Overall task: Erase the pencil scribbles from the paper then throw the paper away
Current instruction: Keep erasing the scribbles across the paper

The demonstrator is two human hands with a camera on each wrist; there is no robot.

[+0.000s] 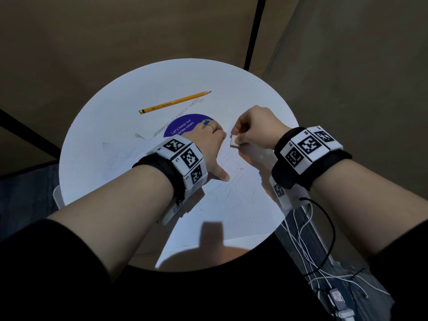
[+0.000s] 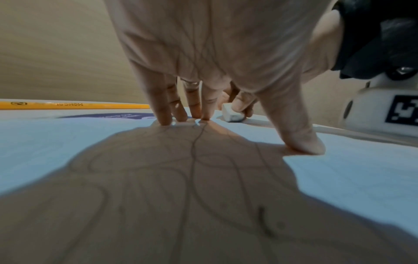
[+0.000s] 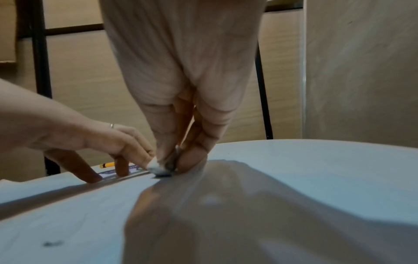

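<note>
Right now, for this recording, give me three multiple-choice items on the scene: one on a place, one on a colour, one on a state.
1. Where does the pencil lie?
A. On the table beyond the paper
B. In the right hand
C. On the floor

2. What colour is the round sticker?
A. Red
B. Purple
C. Green

3. What is the left hand doing?
A. Gripping the pencil
B. Crumpling the paper
C. Pressing fingertips on the paper

Answers:
1 A: it rests on the table, untouched.
2 B: purple with white lettering.
3 C: straight fingers pin the sheet while the right hand pinches the eraser.
</note>
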